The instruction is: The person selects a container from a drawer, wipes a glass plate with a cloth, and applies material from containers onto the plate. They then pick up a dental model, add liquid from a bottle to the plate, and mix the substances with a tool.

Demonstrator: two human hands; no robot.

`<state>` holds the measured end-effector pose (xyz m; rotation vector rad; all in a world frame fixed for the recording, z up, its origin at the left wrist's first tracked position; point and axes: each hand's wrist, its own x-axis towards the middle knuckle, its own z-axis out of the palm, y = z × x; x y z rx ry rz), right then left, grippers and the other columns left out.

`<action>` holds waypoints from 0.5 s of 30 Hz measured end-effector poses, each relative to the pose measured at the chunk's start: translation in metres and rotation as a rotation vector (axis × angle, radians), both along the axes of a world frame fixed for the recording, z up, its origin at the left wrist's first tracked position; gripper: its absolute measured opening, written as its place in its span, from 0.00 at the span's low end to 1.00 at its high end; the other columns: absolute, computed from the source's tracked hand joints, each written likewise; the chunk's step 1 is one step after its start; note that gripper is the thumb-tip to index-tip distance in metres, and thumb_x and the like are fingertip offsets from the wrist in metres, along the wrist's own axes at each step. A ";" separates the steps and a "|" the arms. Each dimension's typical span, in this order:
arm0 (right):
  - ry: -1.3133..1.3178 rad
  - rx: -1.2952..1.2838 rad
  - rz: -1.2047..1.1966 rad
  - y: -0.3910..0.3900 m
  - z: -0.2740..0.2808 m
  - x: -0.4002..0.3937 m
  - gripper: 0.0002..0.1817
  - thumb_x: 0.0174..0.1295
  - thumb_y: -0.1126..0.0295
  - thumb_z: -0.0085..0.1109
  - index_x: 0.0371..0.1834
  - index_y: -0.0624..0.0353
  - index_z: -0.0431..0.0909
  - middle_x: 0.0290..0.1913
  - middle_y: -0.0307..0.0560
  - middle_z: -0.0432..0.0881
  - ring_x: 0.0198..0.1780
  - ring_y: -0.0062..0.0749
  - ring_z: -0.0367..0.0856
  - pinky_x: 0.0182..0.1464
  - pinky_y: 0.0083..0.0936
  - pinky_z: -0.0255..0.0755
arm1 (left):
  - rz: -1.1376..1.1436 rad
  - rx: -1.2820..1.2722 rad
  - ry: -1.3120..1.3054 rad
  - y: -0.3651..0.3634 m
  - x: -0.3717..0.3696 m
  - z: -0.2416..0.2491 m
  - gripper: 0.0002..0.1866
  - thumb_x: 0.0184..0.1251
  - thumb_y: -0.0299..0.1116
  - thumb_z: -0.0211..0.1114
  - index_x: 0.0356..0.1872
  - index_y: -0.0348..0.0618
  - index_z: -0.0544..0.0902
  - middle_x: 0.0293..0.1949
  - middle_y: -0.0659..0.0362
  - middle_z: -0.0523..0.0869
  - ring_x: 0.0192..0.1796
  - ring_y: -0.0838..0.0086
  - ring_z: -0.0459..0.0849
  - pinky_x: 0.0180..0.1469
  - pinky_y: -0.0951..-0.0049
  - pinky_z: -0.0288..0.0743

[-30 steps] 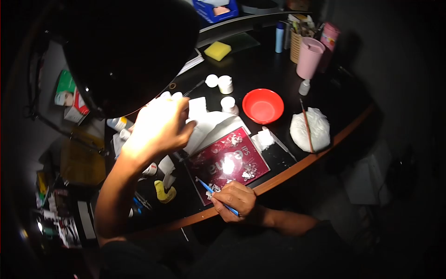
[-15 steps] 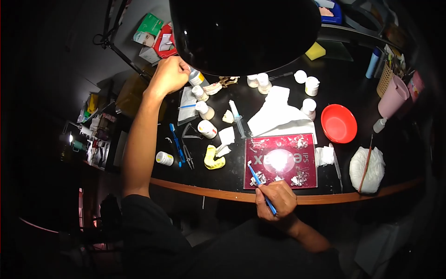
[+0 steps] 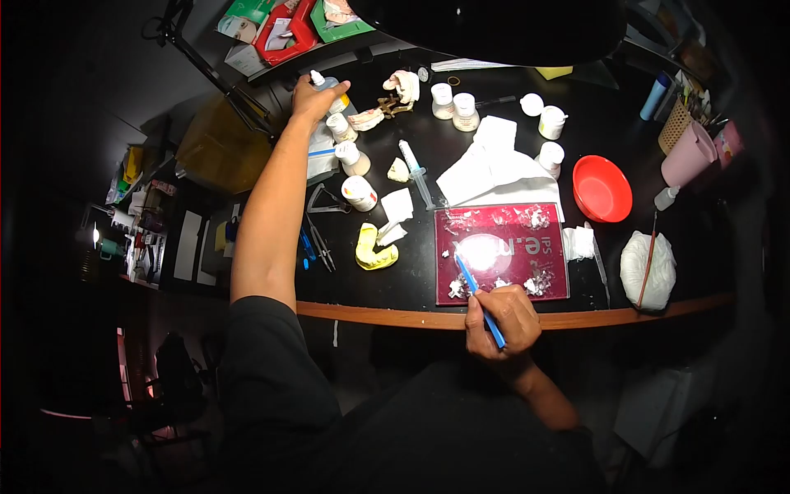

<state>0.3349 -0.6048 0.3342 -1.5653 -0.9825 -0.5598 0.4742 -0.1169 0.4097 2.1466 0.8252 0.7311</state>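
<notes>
My left hand reaches to the far left of the black desk and grips a small white dropper bottle among several little jars. My right hand rests at the desk's front edge, holding a blue-handled brush whose tip lies over the dark red mixing plate. Small shiny dabs of material sit on that plate under a bright lamp reflection. A yellow dental cast lies left of the plate, and a syringe lies behind it.
A red bowl and crumpled white tissue sit to the right, a pink cup behind them. White paper towels lie beyond the plate. The black lamp shade hangs overhead. Tweezers lie at left.
My left hand has stretched farther back and closed on the dropper bottle. The view has shifted, so the lamp shade covers less of the desk. My right hand keeps the brush at the plate.
</notes>
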 end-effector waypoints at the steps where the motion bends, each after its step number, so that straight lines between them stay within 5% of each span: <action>1: -0.005 -0.001 -0.004 0.001 0.001 0.001 0.11 0.57 0.88 0.69 0.42 0.66 0.84 0.29 0.49 0.82 0.29 0.40 0.82 0.33 0.33 0.76 | 0.017 0.029 0.016 0.000 -0.001 -0.001 0.51 0.50 0.46 0.90 0.71 0.26 0.74 0.64 0.38 0.85 0.64 0.55 0.88 0.67 0.60 0.81; 3: 0.000 -0.011 -0.001 0.001 0.003 0.000 0.11 0.57 0.88 0.69 0.41 0.66 0.84 0.29 0.49 0.82 0.29 0.40 0.82 0.33 0.33 0.77 | 0.042 0.089 0.040 -0.001 0.002 -0.004 0.51 0.53 0.44 0.89 0.73 0.25 0.71 0.62 0.41 0.86 0.62 0.58 0.89 0.65 0.63 0.82; 4: -0.001 -0.016 -0.008 0.001 0.005 -0.001 0.11 0.57 0.88 0.69 0.41 0.66 0.84 0.29 0.49 0.83 0.29 0.40 0.82 0.33 0.33 0.77 | 0.052 0.097 -0.058 0.006 0.006 -0.012 0.48 0.47 0.47 0.91 0.65 0.27 0.79 0.61 0.41 0.88 0.63 0.54 0.88 0.68 0.61 0.80; 6: -0.007 -0.012 -0.003 -0.001 0.007 0.000 0.10 0.56 0.88 0.69 0.40 0.66 0.84 0.29 0.49 0.83 0.29 0.40 0.83 0.34 0.33 0.78 | 0.107 0.186 -0.029 0.033 0.012 -0.025 0.56 0.46 0.48 0.91 0.70 0.20 0.71 0.64 0.32 0.85 0.68 0.48 0.86 0.71 0.59 0.78; 10: 0.029 0.026 0.022 -0.004 0.002 0.002 0.09 0.58 0.85 0.69 0.41 0.67 0.85 0.30 0.48 0.83 0.29 0.40 0.84 0.32 0.33 0.78 | 0.154 0.414 0.286 -0.014 -0.023 0.030 0.56 0.57 0.54 0.84 0.70 0.13 0.67 0.65 0.24 0.81 0.71 0.37 0.81 0.76 0.52 0.72; 13: 0.074 0.050 0.041 -0.005 0.002 0.002 0.09 0.58 0.84 0.68 0.42 0.66 0.85 0.30 0.48 0.84 0.30 0.39 0.84 0.34 0.33 0.80 | -0.189 0.709 0.202 -0.088 -0.053 0.069 0.21 0.67 0.36 0.77 0.57 0.36 0.89 0.50 0.45 0.94 0.54 0.56 0.93 0.57 0.61 0.84; 15: 0.092 0.041 0.065 -0.008 0.000 0.001 0.09 0.58 0.83 0.68 0.42 0.66 0.85 0.31 0.48 0.84 0.31 0.39 0.85 0.34 0.32 0.81 | -0.360 0.543 0.122 -0.164 -0.061 0.082 0.11 0.66 0.30 0.78 0.44 0.35 0.90 0.33 0.59 0.89 0.35 0.80 0.84 0.45 0.74 0.81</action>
